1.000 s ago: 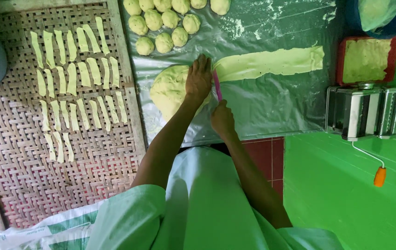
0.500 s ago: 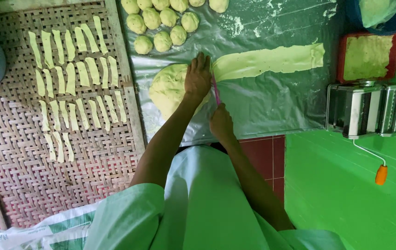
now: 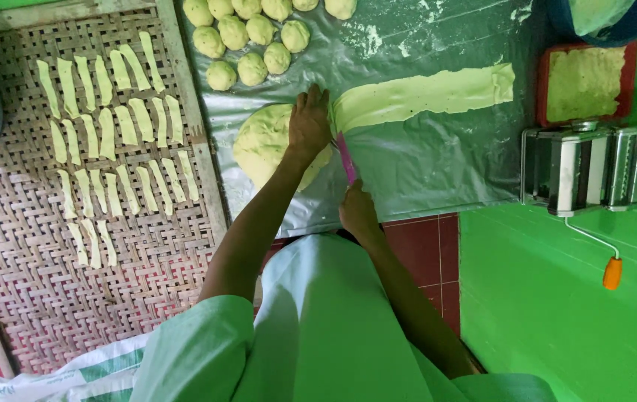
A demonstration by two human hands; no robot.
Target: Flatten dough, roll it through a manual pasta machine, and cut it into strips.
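Left hand (image 3: 309, 123) presses dough mound (image 3: 262, 143); right hand (image 3: 357, 211) grips pink knife (image 3: 345, 158) alongside.

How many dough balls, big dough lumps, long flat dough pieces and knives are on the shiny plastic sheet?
Small dough balls: 13 (some cut off by the top edge)
Big dough lump: 1
Long flat dough piece: 1
Pink knife: 1
Total: 16
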